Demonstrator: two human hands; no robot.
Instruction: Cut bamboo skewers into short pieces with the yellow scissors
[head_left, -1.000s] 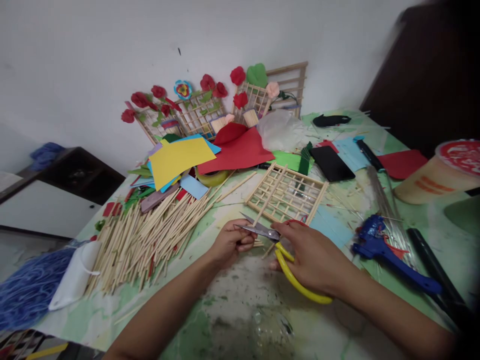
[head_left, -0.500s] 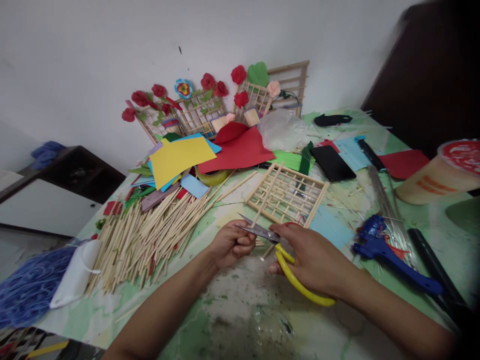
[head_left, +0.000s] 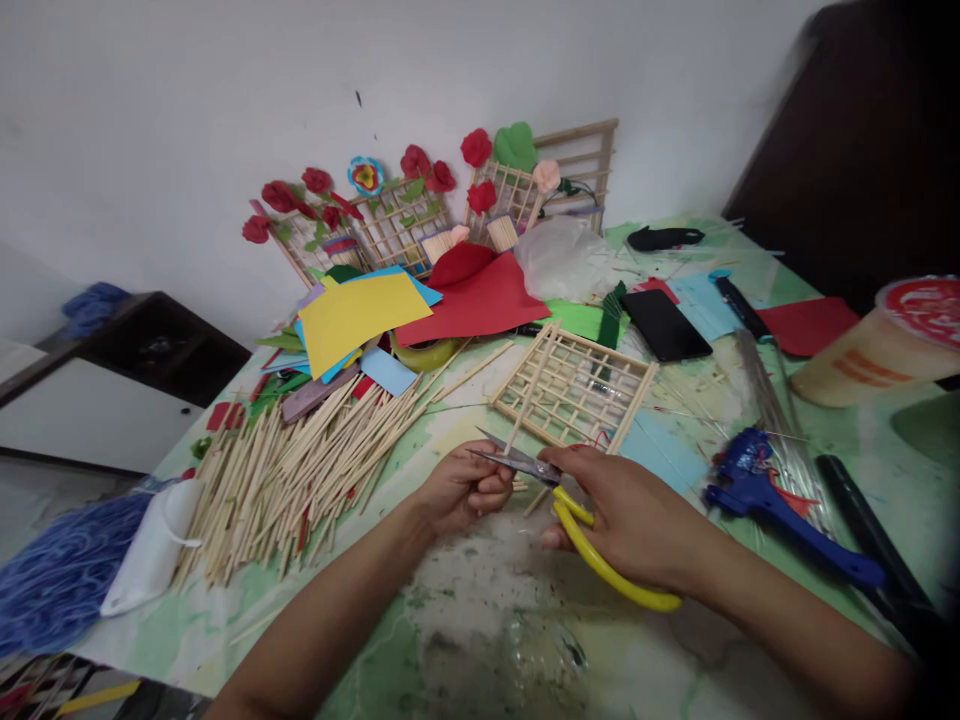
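One tablecloth [head_left: 450,610]: green and white, stained nearest us.
Hands: our right hand [head_left: 626,510] grips yellow-handled scissors [head_left: 536,466], blades parted around the stick [head_left: 532,390] our left hand [head_left: 463,487] pinches.
Stick: crosses a lattice [head_left: 581,391].
Cup [head_left: 862,352]: red-topped, pale contents [head_left: 829,378].
Wall [head_left: 225,100]: white, behind flowered lattices [head_left: 401,222].

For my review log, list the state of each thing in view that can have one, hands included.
Left hand: curled, apparently gripping the stick's near end
Right hand: closed on the scissors
Scissors: open, blades apart
Stick: lying across the lattice frame, near end at the blades
Lattice frame: lying on the table
Stick pile: loose, spread out
Phone: screen dark
Cup: covered
Plastic bag: crumpled
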